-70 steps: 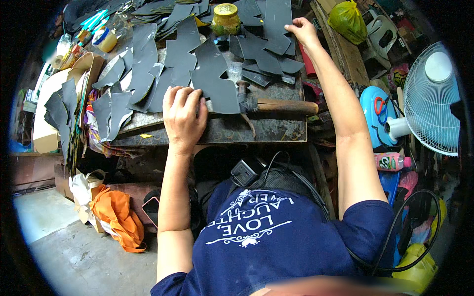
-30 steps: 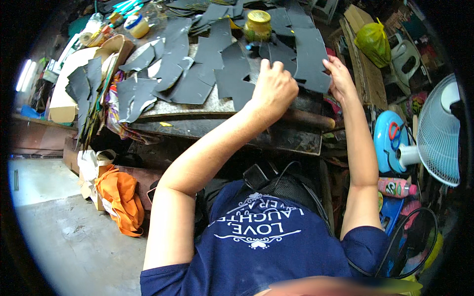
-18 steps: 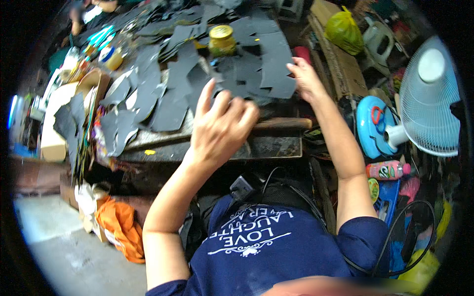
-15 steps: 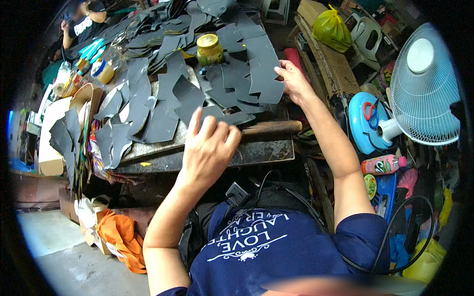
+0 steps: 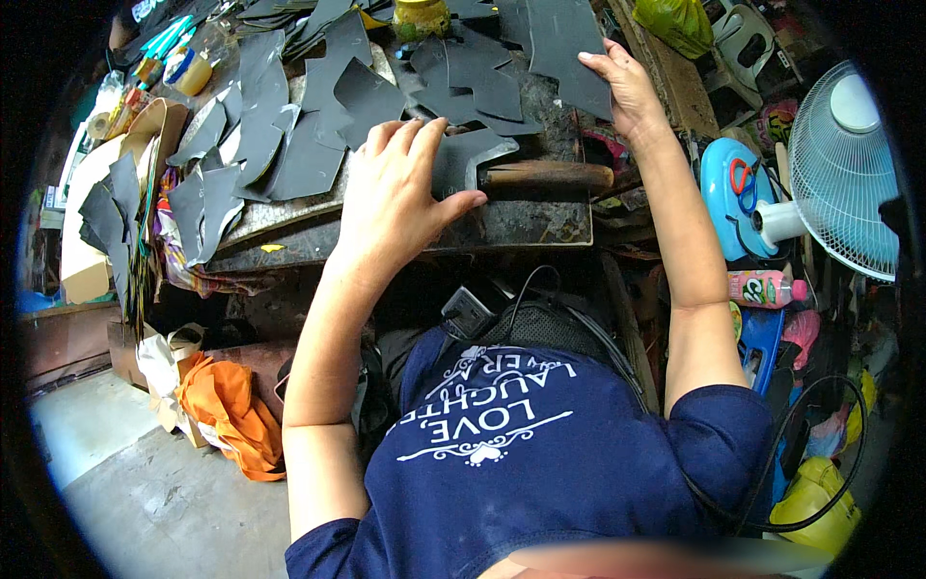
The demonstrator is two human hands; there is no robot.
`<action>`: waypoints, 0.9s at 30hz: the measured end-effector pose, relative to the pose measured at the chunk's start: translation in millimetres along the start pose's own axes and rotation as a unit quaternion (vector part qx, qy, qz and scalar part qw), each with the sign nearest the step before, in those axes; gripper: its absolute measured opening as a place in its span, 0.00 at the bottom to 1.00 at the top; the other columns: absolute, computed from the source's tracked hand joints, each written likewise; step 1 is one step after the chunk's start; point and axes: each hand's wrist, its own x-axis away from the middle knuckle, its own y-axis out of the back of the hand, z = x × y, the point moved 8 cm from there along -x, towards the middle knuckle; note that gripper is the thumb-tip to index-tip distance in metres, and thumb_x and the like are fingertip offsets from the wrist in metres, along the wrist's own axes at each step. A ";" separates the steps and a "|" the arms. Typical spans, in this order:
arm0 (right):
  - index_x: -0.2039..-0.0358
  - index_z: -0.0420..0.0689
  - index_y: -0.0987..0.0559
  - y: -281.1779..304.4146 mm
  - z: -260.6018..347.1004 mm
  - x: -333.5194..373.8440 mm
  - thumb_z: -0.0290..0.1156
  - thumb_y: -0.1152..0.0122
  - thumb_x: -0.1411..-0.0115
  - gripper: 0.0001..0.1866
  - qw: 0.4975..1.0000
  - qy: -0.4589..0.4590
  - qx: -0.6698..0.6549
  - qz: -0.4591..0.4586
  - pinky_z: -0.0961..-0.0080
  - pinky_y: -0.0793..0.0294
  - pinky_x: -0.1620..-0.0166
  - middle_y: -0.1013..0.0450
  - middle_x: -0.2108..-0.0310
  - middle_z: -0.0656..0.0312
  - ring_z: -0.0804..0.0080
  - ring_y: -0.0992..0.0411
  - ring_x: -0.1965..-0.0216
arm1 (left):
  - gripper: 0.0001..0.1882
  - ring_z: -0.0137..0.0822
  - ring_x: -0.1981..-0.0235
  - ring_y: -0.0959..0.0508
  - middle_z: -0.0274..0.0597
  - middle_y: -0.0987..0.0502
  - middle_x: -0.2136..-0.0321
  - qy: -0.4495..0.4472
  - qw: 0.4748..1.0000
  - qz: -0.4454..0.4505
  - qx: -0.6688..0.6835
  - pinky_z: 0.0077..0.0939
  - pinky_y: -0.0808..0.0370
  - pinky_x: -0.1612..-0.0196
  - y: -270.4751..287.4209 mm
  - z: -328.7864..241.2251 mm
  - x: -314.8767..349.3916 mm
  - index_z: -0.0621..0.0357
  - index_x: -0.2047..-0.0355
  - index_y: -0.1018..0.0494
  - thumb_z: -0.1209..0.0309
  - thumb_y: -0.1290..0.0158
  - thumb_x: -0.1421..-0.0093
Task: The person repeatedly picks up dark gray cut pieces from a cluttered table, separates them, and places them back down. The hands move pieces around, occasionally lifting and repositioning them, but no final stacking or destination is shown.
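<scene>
My right hand [image 5: 633, 95] grips the right edge of a long dark grey sheet [image 5: 569, 58] at the far right of the table, thumb on top. My left hand [image 5: 394, 193] is open, fingers stretched forward and thumb out to the right. It is over the near part of the table, beside a small dark cut piece [image 5: 461, 159]; whether it touches that piece I cannot tell. Just right of it lies a rod-like wooden piece [image 5: 550, 177]. More flat dark cut pieces [image 5: 313, 150] overlap on the worktable [image 5: 521, 227] to the left.
A jar with a yellow lid [image 5: 421, 17] stands at the back. Dark pieces fill a cardboard holder [image 5: 166, 130] on the left. At right are a white fan [image 5: 841, 174], scissors with red handles [image 5: 741, 176] on its blue base, and a pink bottle [image 5: 762, 288].
The view has tilted down. My right hand keeps its hold on the sheet, which now lies apart from the neighbouring pieces. My left hand has gone from a pointing finger to spread fingers.
</scene>
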 end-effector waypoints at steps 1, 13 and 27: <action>0.45 0.39 0.32 0.2 0.8 1.8 0.27 0.38 0.42 0.24 1.000 -0.003 -0.007 0.004 0.66 0.23 0.51 0.25 0.55 0.59 0.69 0.25 0.55 | 0.40 0.49 0.47 0.31 0.49 0.26 0.52 0.004 1.000 0.012 -0.005 0.44 0.33 0.44 -3.8 1.1 -0.7 0.62 0.48 0.30 0.52 0.32 0.57; 0.44 0.37 0.32 -14.3 11.8 34.9 0.29 0.42 0.39 0.23 0.996 -0.074 0.030 0.041 0.71 0.22 0.51 0.25 0.54 0.56 0.70 0.24 0.56 | 0.30 0.43 0.59 0.25 0.41 0.25 0.64 0.045 0.997 0.053 -0.024 0.36 0.28 0.56 -1.8 -2.0 -9.2 0.53 0.51 0.26 0.55 0.34 0.53; 0.43 0.39 0.35 -44.7 -25.4 37.1 0.30 0.47 0.37 0.22 0.977 -0.155 0.069 0.125 0.74 0.23 0.56 0.27 0.55 0.60 0.75 0.26 0.60 | 0.19 0.44 0.65 0.20 0.45 0.22 0.71 0.206 0.971 0.088 0.087 0.34 0.25 0.61 30.0 27.7 23.1 0.56 0.63 0.20 0.56 0.36 0.49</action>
